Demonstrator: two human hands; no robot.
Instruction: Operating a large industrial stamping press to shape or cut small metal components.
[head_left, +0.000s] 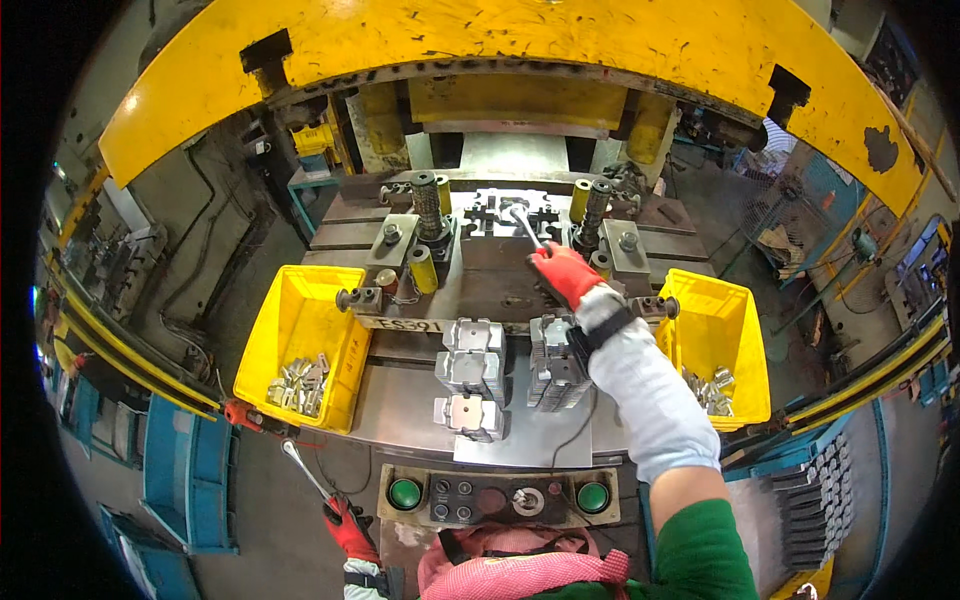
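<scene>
My right hand [566, 274], in a red glove, reaches forward over the press bed. It is closed round the handle of a silver wrench-like tool [527, 226], whose far end touches or hovers over the bright metal part in the die [483, 212]; which of the two I cannot tell. Low on the left, my left hand [350, 530], also red-gloved, grips a second silver wrench-like tool [303, 468] with a rounded head, held away from the bench. Stacks of silver stamped metal parts [470, 372] stand on the near plate, with another stack [557, 365] below my right forearm.
Yellow bins with small metal pieces flank the bed: a left bin [345, 345] and a right bin [725, 330]. Guide posts [427, 207] rise beside the die. A yellow press beam [520, 35] spans overhead. The control panel [480, 497] with green buttons sits nearest me.
</scene>
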